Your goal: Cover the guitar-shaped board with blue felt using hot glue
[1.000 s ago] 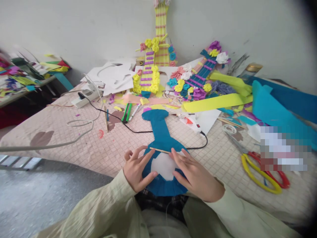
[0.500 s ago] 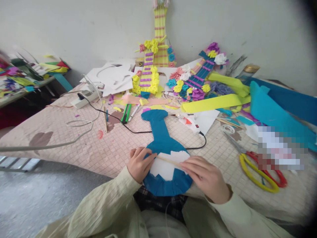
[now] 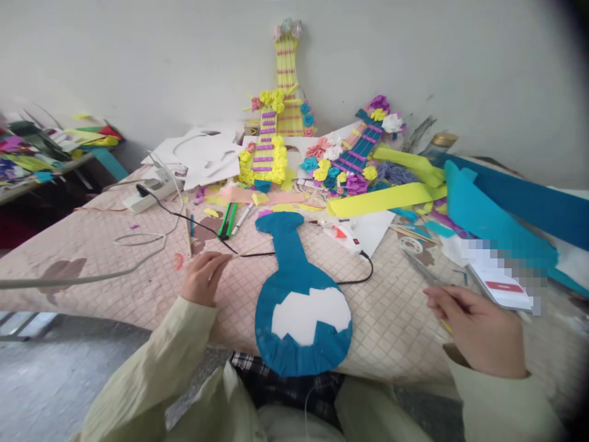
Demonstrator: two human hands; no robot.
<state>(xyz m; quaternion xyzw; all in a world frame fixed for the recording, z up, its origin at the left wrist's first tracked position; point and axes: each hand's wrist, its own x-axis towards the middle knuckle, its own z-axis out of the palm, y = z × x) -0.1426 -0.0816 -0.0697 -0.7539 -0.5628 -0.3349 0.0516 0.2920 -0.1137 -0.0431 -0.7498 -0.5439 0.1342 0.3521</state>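
Pale grey wall (image 3: 138, 67) is rising behind. Main table (image 3: 381, 331) is standing before it, pinkish quilted cloth (image 3: 115, 227) covering the top, brown patches (image 3: 62, 273) showing. Side table (image 3: 18, 192) is sitting at far left. Grey speckled floor (image 3: 87, 380) is showing below. Light is falling evenly.

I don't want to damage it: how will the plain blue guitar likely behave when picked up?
The plain blue guitar should be fairly stiff, since its edges show little curl. It is likely light: a thin-looking white panel shows inside the blue. Its narrow neck may bend if lifted alone.
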